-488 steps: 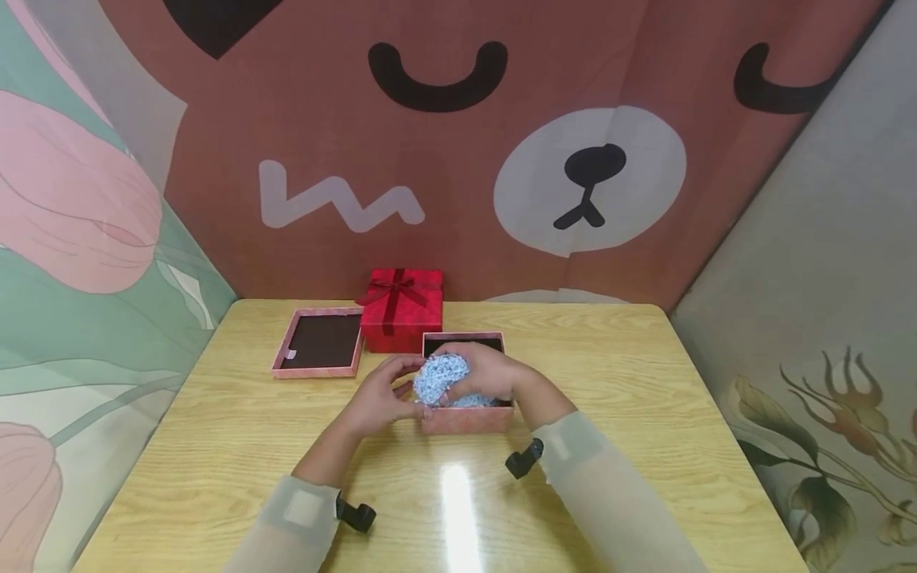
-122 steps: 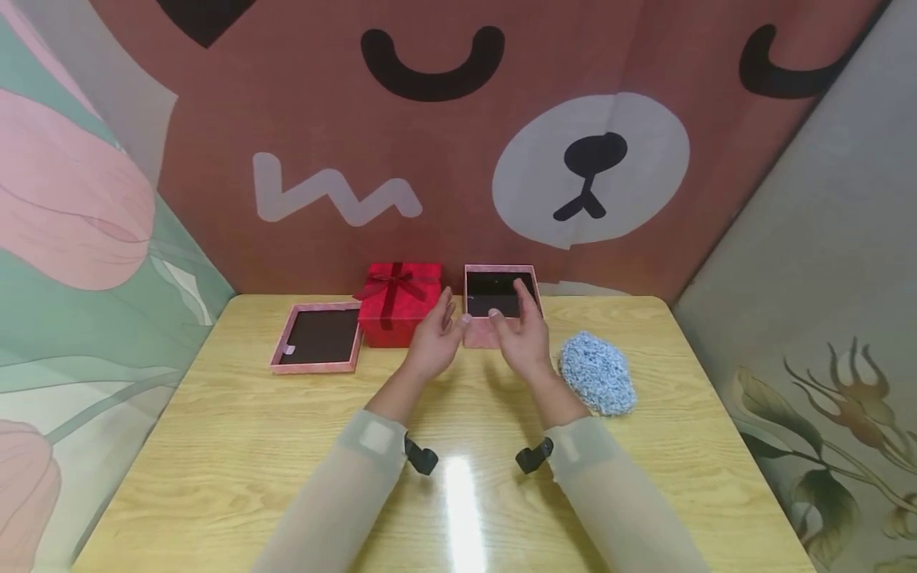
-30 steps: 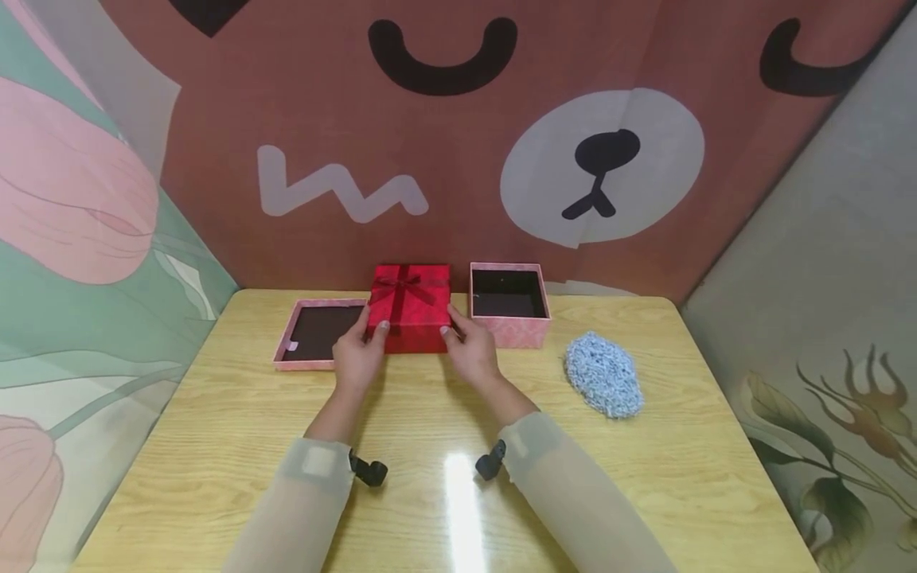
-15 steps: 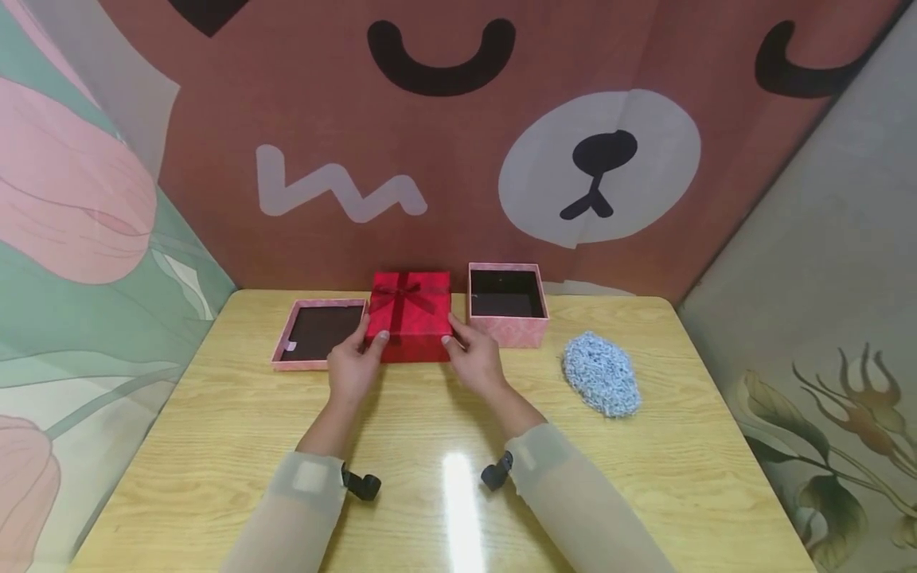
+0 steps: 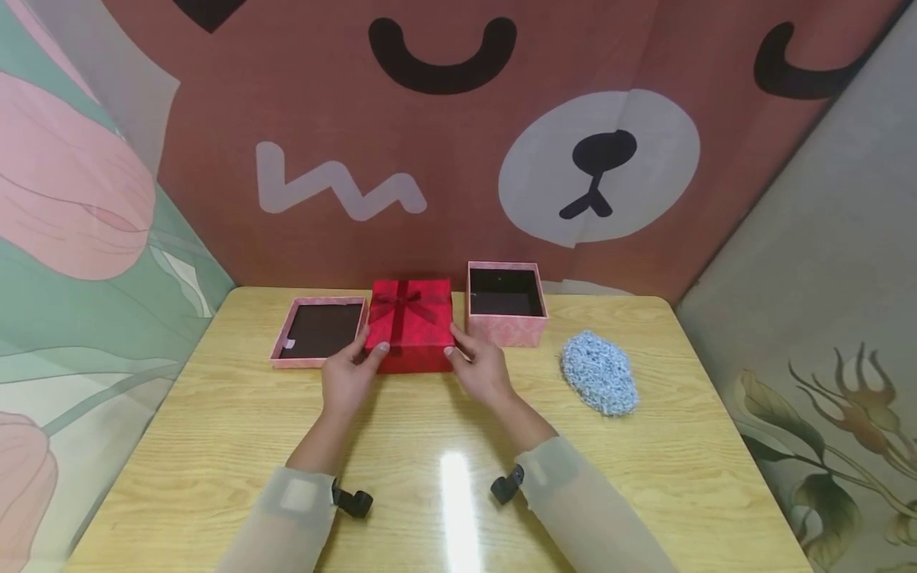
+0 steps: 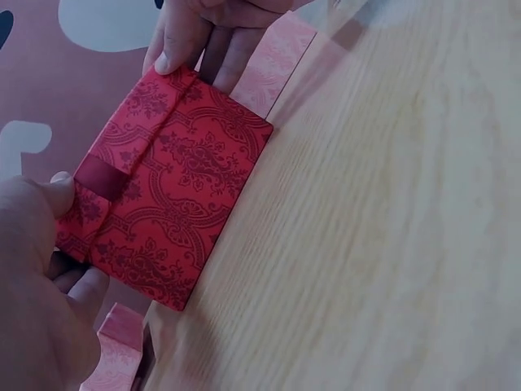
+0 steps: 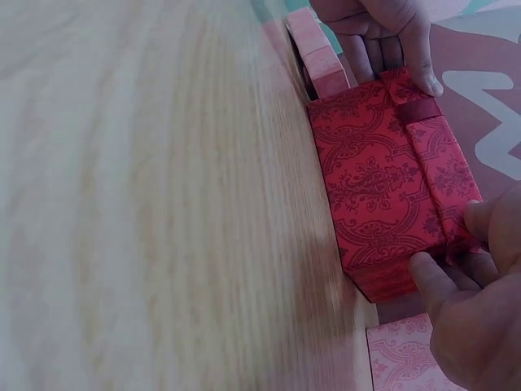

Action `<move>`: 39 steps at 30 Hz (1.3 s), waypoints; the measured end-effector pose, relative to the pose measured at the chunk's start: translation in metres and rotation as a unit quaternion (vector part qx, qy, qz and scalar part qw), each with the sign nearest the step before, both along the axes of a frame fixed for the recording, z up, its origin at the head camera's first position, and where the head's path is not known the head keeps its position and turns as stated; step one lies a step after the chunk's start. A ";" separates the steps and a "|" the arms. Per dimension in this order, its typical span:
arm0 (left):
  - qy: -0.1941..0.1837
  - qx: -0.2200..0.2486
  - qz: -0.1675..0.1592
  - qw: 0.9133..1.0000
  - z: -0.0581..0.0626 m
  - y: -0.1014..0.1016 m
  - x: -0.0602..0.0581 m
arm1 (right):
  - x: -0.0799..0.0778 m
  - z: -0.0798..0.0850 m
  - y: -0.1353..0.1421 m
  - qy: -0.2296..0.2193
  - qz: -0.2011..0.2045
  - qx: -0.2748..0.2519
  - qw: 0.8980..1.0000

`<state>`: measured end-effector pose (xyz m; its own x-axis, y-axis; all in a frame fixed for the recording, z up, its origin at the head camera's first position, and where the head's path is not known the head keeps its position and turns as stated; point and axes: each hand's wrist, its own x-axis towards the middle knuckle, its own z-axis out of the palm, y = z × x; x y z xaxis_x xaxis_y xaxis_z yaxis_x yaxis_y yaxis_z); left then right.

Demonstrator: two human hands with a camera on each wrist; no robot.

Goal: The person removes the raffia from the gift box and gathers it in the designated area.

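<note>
A red patterned gift box (image 5: 411, 360) with a dark red ribbon bow (image 5: 403, 298) is in the middle of the table's back half, its lid on. My left hand (image 5: 347, 382) grips the lid's left front corner, thumb on the front and fingers along the side. At the opposite corner my right hand (image 5: 484, 374) holds it the same way. Both wrist views show the box (image 6: 179, 187) between the two hands, its lid edge under the thumbs. Whether its underside touches the table is unclear.
Left of the red box lies an upturned pink lid (image 5: 320, 331) with a dark inside. An uncovered pink box (image 5: 509, 331) stands at the right. Further right is a light blue fuzzy, crinkled bundle (image 5: 599, 372) on the wooden table (image 5: 458, 430).
The blue bundle came out of the pink box, which moved to the back. Both hands then took hold of the red gift box and have drawn it toward me over the last second.
</note>
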<state>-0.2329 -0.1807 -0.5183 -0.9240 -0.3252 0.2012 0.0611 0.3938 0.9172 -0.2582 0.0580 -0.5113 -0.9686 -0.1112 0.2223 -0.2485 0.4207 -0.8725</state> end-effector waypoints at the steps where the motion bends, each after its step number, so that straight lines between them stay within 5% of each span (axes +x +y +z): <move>1: 0.000 0.004 -0.003 1.000 -0.001 0.000 0.001 | 0.002 0.000 0.001 -0.001 0.001 -0.002 1.000; 17: -0.013 0.020 -0.010 1.000 -0.002 0.005 0.036 | 0.031 -0.005 0.018 0.019 0.025 0.030 0.999; 39: -0.026 0.056 -0.038 0.997 0.000 0.010 0.077 | 0.078 -0.006 0.031 0.008 0.041 -0.042 0.998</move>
